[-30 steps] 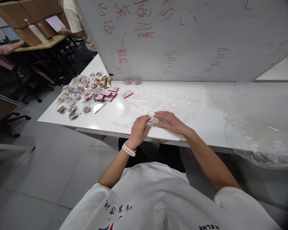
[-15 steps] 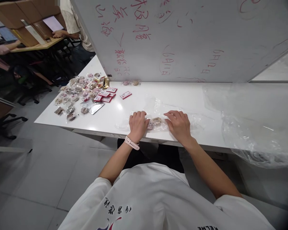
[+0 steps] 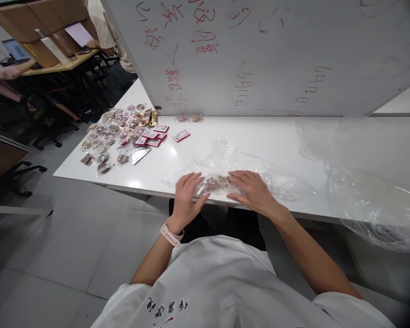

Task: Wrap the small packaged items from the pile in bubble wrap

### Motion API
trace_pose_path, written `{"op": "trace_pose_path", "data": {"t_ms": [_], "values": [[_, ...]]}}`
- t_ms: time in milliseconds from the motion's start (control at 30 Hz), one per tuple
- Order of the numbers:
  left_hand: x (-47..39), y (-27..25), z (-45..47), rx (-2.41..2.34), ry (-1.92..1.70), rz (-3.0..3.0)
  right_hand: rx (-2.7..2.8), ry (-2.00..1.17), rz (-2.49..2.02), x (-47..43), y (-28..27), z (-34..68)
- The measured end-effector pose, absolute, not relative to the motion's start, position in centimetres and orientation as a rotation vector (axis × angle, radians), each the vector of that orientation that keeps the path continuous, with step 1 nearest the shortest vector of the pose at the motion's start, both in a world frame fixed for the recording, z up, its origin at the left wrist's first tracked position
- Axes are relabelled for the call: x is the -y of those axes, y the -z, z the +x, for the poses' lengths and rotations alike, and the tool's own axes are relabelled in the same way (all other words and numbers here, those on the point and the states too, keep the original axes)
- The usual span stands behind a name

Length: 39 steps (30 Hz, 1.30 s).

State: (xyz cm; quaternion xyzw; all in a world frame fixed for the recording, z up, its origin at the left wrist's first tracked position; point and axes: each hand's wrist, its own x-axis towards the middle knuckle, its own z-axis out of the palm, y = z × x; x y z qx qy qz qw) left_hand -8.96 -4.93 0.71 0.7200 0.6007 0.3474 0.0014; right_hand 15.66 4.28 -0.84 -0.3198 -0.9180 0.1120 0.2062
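Observation:
Clear plastic film (image 3: 225, 152) lies crumpled on the white table near its front edge. Small packets (image 3: 216, 183), one pinkish and one yellowish, show through or among this film between my hands. My left hand (image 3: 187, 196) is at their left side, fingers stretched forward and thumb apart, touching the film. On the other side, my right hand (image 3: 251, 189) has its fingers extended over the packets' right end, with the thumb spread below. Neither hand is closed around anything. The film's layers and glare blur the packets' exact form.
Many small wrapped packets (image 3: 104, 130) are heaped at the table's left, beside red-and-white boxes (image 3: 155, 137) and a silver pouch (image 3: 140, 155). A large clear plastic sheet (image 3: 369, 191) hangs over the right front edge. A whiteboard (image 3: 276, 54) stands behind; people sit farther back left.
Both hands have shifted nearer to me, and my left hand has opened, its thumb now away from the packets. The packets and film have slid slightly toward the front edge.

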Motion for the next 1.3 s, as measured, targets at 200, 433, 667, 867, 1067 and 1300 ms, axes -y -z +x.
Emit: {"op": "trace_pose_path", "data": {"t_ms": [200, 433, 667, 867, 1067, 1300], "values": [[-0.4, -0.6, -8.2, -1.959, -0.845, 2.138, 2.499, -0.397, -1.221, -7.8, -0.9, 13.7], [-4.7, -2.1, -8.4, -2.312, -0.971, 1.998, 2.4, -0.045, -1.064, -9.7, -0.9, 10.8], [4.4, -1.5, -8.8, -1.534, -1.469, 0.971, 2.532, -0.331, -1.049, -8.1, 1.3, 11.0], [-1.3, -1.8, -9.7, -1.372, -1.392, 0.798, 2.49, -0.393, -1.032, -8.4, 1.0, 11.0], [-5.1, 0.4, -4.9, -1.745, -1.036, 1.94, 2.486, -0.424, -0.96, -8.7, 1.1, 11.1], [-3.3, 2.0, -5.3, -1.835, -0.764, 2.292, 2.105, -0.037, -1.302, -0.4, 1.3, 15.8]]}}
